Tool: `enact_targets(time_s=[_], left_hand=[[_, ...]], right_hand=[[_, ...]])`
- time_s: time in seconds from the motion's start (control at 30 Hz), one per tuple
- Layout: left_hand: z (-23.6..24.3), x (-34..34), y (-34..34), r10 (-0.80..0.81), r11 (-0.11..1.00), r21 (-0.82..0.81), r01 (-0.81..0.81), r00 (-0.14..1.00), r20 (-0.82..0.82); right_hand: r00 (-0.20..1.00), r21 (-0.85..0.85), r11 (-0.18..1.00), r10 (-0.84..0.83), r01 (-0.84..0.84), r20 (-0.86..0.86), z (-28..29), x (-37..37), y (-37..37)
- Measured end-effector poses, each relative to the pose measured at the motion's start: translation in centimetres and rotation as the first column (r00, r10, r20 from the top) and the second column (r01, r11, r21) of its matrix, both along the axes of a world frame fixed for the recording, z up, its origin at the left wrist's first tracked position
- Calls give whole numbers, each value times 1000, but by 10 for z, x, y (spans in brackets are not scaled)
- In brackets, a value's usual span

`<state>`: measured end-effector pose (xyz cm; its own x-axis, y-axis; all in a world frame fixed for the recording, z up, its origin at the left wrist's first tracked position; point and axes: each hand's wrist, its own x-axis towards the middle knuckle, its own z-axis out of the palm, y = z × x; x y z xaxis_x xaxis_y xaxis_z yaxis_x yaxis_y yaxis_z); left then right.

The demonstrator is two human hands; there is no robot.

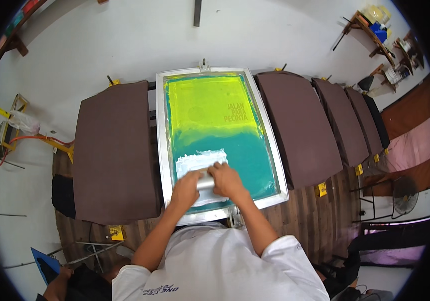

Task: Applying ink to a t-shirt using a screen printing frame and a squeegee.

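A silk-screen frame (163, 125) with a pale metal border lies in front of me. Its mesh (210, 95) is yellow-green at the far end and teal toward me, with lettering at the right of the yellow-green part. White ink (201, 160) covers a patch at the near left of the mesh. Over that patch, both hands grip a squeegee (205, 182) by its pale handle. My left hand (187, 187) is closed round its left end, and my right hand (226, 179) round its right end. The squeegee's blade edge cannot be made out.
Brown-covered boards stand on both sides: one board (115, 150) at left, and several, including a near one (300, 130), at right. Yellow brackets (321, 189) show at their ends. A fan (404, 195) stands far right. At lower left is another person's hand (65, 272).
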<state>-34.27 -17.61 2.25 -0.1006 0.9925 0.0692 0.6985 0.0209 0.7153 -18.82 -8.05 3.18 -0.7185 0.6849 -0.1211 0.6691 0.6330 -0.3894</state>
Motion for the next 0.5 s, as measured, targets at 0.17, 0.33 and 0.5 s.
enact_targets(time_s=[0.17, 0.33, 0.5], left_hand=[[-5, 39, -79, -44, 999, -2, 44, 998, -48], [29, 26, -70, -129, 969, -201, 141, 989, 71], [13, -16, 12, 29, 993, -110, -32, 999, -24]], right_hand=[[998, 13, 1000, 14, -15, 58, 4, 40, -91], [988, -151, 985, 101, -83, 117, 40, 36, -73], [994, -3, 998, 63, -63, 88, 26, -14, 14]])
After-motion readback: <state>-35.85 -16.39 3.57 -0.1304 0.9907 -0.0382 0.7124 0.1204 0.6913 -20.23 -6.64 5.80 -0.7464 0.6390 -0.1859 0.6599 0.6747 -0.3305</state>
